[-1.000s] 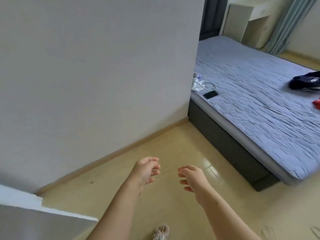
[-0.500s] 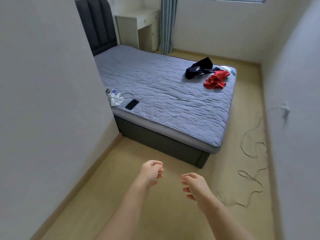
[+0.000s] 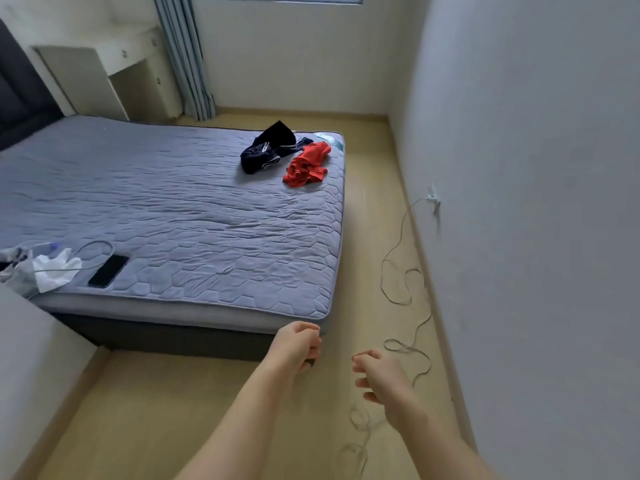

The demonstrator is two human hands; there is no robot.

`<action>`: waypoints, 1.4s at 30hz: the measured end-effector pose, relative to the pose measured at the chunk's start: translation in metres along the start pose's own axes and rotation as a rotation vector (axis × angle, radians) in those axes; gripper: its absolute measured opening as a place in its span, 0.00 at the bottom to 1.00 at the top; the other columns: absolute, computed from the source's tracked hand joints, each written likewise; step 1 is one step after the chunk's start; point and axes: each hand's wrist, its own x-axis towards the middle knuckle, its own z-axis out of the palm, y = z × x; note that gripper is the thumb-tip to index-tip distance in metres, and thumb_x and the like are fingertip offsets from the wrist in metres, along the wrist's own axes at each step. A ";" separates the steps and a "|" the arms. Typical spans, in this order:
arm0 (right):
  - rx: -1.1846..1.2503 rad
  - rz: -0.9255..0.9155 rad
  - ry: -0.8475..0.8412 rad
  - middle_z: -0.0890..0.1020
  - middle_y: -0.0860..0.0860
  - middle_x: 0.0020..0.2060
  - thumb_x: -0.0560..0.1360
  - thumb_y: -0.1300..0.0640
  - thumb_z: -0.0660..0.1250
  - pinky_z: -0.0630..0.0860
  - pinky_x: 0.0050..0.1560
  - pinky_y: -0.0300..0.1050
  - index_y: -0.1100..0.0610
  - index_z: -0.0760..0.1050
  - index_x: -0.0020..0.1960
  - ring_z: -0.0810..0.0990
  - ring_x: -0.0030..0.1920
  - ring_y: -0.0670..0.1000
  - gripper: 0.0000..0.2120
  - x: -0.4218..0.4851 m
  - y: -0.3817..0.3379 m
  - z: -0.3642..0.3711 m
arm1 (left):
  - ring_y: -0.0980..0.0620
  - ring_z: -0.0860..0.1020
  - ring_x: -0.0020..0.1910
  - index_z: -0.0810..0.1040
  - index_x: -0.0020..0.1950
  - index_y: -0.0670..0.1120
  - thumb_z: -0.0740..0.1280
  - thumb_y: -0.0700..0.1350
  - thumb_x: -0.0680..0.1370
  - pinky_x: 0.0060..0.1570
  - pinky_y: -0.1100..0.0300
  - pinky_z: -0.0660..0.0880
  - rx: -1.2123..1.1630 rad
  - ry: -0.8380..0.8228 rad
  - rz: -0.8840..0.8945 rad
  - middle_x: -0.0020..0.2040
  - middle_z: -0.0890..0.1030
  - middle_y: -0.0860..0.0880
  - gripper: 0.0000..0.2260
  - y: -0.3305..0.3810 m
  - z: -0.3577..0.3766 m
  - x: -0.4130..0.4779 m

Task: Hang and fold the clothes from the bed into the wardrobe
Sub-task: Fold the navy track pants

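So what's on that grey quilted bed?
Crumpled navy garment and crumpled red garment at the far corner; black phone, white bag nearer. Whatever lies beneath them is hidden.

No readable text, labels, brands, numbers or signs in view, phone [image 3: 108, 270] on the bed [image 3: 173, 202] with dark blank screen, navy garment [image 3: 266, 150] with white stripes, any lettering too small to tell

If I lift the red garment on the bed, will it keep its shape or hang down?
It will probably hang limp: the red garment lies crumpled in soft folds, so it looks floppy. It seems thin, so it is likely light. It lies right beside the dark garment, which might drag along a little.
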 end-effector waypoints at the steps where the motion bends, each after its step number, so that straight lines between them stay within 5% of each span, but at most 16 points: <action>1: 0.001 0.002 0.007 0.75 0.50 0.37 0.77 0.61 0.59 0.65 0.32 0.38 0.56 0.74 0.45 0.72 0.34 0.49 0.06 0.012 -0.007 -0.013 | 0.55 0.73 0.34 0.75 0.50 0.46 0.58 0.38 0.78 0.32 0.64 0.66 -0.005 -0.006 0.001 0.38 0.77 0.50 0.07 0.010 0.012 0.009; 14: 0.096 0.073 0.025 0.74 0.50 0.35 0.77 0.62 0.58 0.65 0.33 0.39 0.57 0.74 0.43 0.71 0.33 0.48 0.07 0.173 -0.105 -0.078 | 0.54 0.75 0.37 0.75 0.48 0.47 0.58 0.38 0.79 0.35 0.62 0.67 0.045 -0.016 -0.026 0.40 0.77 0.48 0.07 0.125 0.073 0.173; 23: -0.132 -0.070 0.009 0.75 0.47 0.38 0.76 0.59 0.59 0.67 0.35 0.39 0.54 0.75 0.48 0.74 0.42 0.50 0.06 0.332 -0.246 -0.091 | 0.55 0.74 0.34 0.74 0.43 0.49 0.58 0.38 0.77 0.34 0.63 0.65 0.044 -0.037 -0.011 0.36 0.76 0.50 0.09 0.254 0.086 0.329; 33: -0.013 0.034 -0.047 0.75 0.50 0.34 0.76 0.61 0.58 0.65 0.31 0.38 0.56 0.74 0.44 0.71 0.32 0.48 0.07 0.476 -0.355 -0.115 | 0.55 0.77 0.37 0.75 0.43 0.49 0.60 0.39 0.77 0.37 0.62 0.68 -0.026 0.008 0.000 0.38 0.78 0.51 0.08 0.380 0.100 0.464; 42: -0.127 -0.106 -0.126 0.75 0.48 0.36 0.76 0.61 0.58 0.66 0.33 0.39 0.54 0.74 0.42 0.73 0.37 0.49 0.07 0.659 -0.484 -0.171 | 0.55 0.76 0.37 0.75 0.48 0.48 0.59 0.39 0.78 0.37 0.62 0.67 -0.081 0.156 -0.026 0.39 0.78 0.50 0.07 0.513 0.138 0.618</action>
